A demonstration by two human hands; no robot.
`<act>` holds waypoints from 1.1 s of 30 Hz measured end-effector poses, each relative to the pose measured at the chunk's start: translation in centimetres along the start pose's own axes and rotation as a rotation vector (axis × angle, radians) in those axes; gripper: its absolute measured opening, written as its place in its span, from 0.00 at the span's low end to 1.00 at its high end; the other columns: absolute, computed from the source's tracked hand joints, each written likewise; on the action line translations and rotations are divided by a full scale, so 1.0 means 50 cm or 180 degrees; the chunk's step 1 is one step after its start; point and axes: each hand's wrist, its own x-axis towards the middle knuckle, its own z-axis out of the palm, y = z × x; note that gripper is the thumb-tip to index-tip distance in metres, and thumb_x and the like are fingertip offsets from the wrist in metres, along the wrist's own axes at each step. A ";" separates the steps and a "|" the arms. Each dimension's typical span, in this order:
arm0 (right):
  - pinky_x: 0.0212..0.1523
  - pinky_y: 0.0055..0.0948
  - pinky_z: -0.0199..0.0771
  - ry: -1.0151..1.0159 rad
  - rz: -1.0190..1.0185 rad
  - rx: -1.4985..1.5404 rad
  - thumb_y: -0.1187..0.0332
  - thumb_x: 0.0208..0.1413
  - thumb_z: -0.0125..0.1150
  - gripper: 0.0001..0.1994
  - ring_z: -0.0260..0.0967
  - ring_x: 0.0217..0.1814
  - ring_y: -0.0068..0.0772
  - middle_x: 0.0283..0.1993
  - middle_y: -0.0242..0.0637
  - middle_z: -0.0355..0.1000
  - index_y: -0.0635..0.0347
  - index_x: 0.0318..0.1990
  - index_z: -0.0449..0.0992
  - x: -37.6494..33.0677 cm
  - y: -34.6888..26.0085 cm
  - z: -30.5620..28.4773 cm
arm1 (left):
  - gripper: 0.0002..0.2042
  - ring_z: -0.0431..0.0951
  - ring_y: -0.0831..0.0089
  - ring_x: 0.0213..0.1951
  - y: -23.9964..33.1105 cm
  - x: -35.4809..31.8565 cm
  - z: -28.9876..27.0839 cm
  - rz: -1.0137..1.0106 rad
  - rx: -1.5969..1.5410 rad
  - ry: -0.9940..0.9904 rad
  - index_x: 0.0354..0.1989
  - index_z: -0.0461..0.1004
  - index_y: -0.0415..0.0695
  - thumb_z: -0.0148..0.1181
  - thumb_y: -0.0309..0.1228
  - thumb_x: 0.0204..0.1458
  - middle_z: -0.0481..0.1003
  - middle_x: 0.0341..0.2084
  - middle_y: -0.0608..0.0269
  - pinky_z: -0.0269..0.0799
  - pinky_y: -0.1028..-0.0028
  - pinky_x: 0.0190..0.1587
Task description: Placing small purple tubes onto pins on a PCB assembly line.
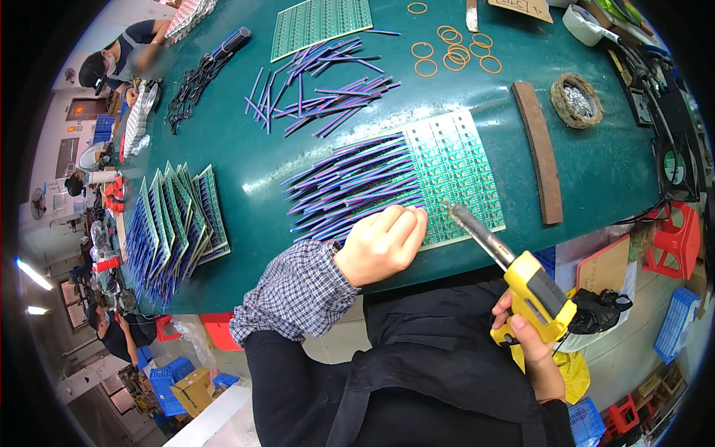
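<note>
Looks like the soldering step, prob. approx. midway: joining thin wires (350,182) to a green circuit-board panel (462,171), set flat near the middle of the table (603,167). Covered w/ wires on the left, none on the right part.

Gripping a yellow soldering gun (538,287) in the right hand (530,341), w/ fingers round the handle and tip aimed far-left over the panel, just beside the left hand (383,242). Can't tell if touching a pad. Curled the left hand at the wires' right ends, apart from the right one; can't tell if clamped on a wire, w/ fingertips hidden.

Next, prob. calls for seating a wire end on a free pad, holding it steady, then applying the tip w/o nudging adj. joints. Could draw on the loose wires (342,97), far-left of the panel. Looks done, or nearly, on the wired panels (179,216) at left.
</note>
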 end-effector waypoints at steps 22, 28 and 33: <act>0.69 0.65 0.47 -0.0317 -0.1356 0.1806 0.66 0.49 0.55 0.25 0.69 0.47 0.39 0.44 0.45 0.69 0.70 0.54 0.64 0.209 0.039 0.021 | 0.16 0.76 0.73 0.30 -0.100 0.010 -0.010 0.0405 -0.0429 0.0025 0.39 0.77 0.41 0.60 0.26 0.38 0.74 0.29 0.66 0.74 0.75 0.29; 0.70 0.65 0.45 -0.0339 -0.1356 0.1939 0.67 0.50 0.54 0.26 0.68 0.47 0.39 0.44 0.45 0.69 0.70 0.57 0.63 0.221 0.044 0.017 | 0.05 0.76 0.61 0.33 -0.201 0.062 -0.042 -0.0999 -0.1430 -0.0349 0.32 0.78 0.45 0.63 0.30 0.49 0.74 0.27 0.61 0.73 0.65 0.36; 0.70 0.63 0.45 -0.0332 -0.1346 0.2020 0.67 0.50 0.53 0.26 0.68 0.46 0.38 0.44 0.44 0.69 0.69 0.57 0.63 0.219 0.043 0.019 | 0.05 0.72 0.60 0.39 -0.291 0.057 0.020 -0.1312 -0.0342 0.0046 0.32 0.76 0.45 0.61 0.26 0.46 0.70 0.33 0.61 0.71 0.65 0.43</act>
